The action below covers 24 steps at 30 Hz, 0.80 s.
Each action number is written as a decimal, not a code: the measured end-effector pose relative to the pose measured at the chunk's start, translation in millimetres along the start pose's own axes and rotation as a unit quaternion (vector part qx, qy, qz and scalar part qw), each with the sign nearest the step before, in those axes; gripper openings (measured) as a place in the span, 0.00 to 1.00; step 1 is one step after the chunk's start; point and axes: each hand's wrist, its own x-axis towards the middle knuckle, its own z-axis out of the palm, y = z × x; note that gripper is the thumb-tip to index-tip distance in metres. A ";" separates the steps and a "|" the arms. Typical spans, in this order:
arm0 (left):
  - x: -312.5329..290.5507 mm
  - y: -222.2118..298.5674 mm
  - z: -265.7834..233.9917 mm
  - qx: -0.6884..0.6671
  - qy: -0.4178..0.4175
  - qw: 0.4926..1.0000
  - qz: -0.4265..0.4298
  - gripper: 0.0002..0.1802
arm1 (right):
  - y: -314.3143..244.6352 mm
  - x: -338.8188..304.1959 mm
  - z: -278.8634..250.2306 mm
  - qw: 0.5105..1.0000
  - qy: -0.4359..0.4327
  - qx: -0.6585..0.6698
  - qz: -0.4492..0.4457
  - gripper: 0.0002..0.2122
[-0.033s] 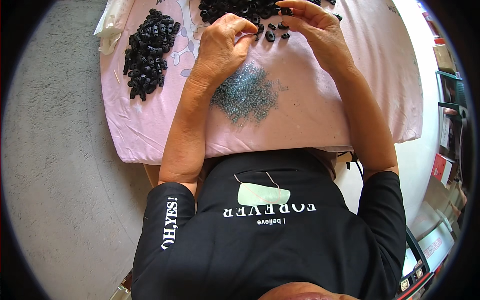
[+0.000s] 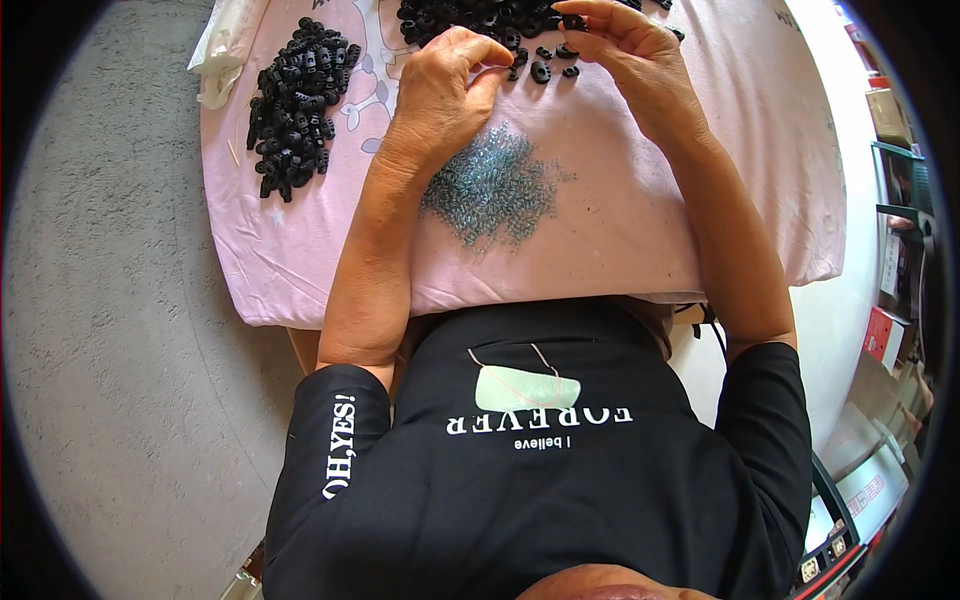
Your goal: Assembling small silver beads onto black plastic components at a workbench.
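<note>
At the far side of the table my left hand (image 2: 450,95) is closed in a pinch, thumb against forefinger. What it holds is too small to make out; black plastic pieces lie right at its fingertips. My right hand (image 2: 640,75) pinches a small black plastic cord lock piece (image 2: 573,22) between thumb and forefinger. Between the hands lie a few loose black pieces (image 2: 541,72), one of them oval. A larger heap of black cord lock parts (image 2: 470,15) spreads beyond my fingers. Nearer to me is a pile of tiny metal springs (image 2: 495,190).
A second heap of black cord locks (image 2: 300,100) lies on the left of the pink tablecloth (image 2: 620,250). Thin light sticks (image 2: 234,152) are beside it, and a white plastic bag (image 2: 225,45) hangs at the left edge. Boxes (image 2: 882,335) and shelving stand at the right.
</note>
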 end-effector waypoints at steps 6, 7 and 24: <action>2.8 -0.2 -11.3 0.027 -0.004 0.999 -0.028 0.06 | 6.3 3.0 -5.4 0.997 0.064 -0.032 -0.039 0.10; 2.3 -1.1 -14.6 0.037 -0.014 0.998 -0.039 0.06 | 6.2 3.0 -5.4 0.997 0.063 -0.032 -0.039 0.10; 2.0 -0.8 -1.4 0.024 -0.031 0.999 0.005 0.12 | 2.1 0.1 -2.0 0.993 0.092 -0.062 0.027 0.08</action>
